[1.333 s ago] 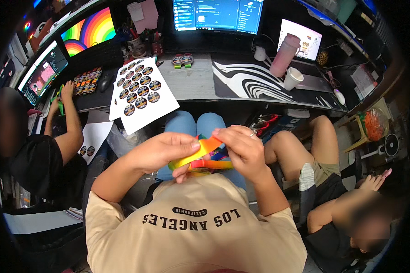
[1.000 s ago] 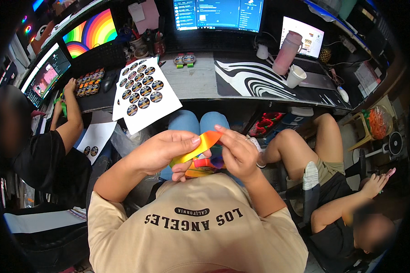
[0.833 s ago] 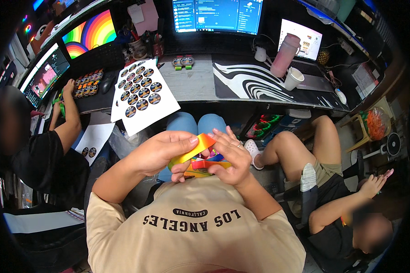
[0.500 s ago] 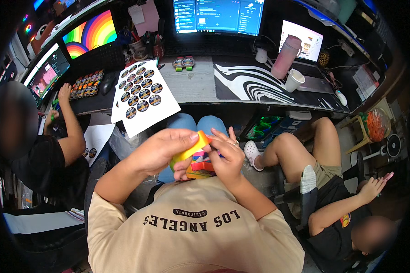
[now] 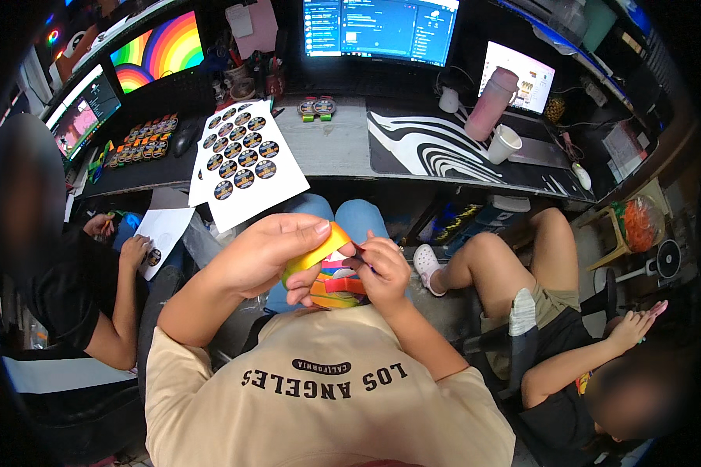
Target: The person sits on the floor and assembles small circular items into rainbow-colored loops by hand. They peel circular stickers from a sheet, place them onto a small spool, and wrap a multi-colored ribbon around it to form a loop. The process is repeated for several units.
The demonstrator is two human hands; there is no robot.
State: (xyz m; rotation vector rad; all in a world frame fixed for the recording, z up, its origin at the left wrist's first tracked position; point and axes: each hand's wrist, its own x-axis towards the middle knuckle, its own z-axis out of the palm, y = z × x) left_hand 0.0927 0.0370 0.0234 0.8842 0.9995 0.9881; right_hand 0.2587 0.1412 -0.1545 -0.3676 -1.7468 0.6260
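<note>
Over my lap, my left hand (image 5: 276, 249) is closed round a shiny yellow-orange band (image 5: 325, 247), with the thumb lying along its top. The band shades to green near the fingers. Close beside it, my right hand (image 5: 385, 268) has its fingertips pinched together at the band's far end, where a small dark reddish bit shows. Exactly what those fingertips grip is too small to name. Below both hands a heap of bright multicoloured pieces (image 5: 339, 289) lies on my lap, partly hidden by my fingers.
On the desk ahead lie sheets of round black stickers (image 5: 245, 159), two small round-topped items (image 5: 316, 109), a zebra-patterned mat (image 5: 436, 144), a pink tumbler (image 5: 492, 105) and a white cup (image 5: 505, 145). A co-worker's hand (image 5: 136, 253) rests on a sticker sheet at left; another person sits at right.
My right hand's fingers, spread before, have curled into a pinch by the band's end. At left the co-worker's hands have come down from the desk to the sticker sheet.
</note>
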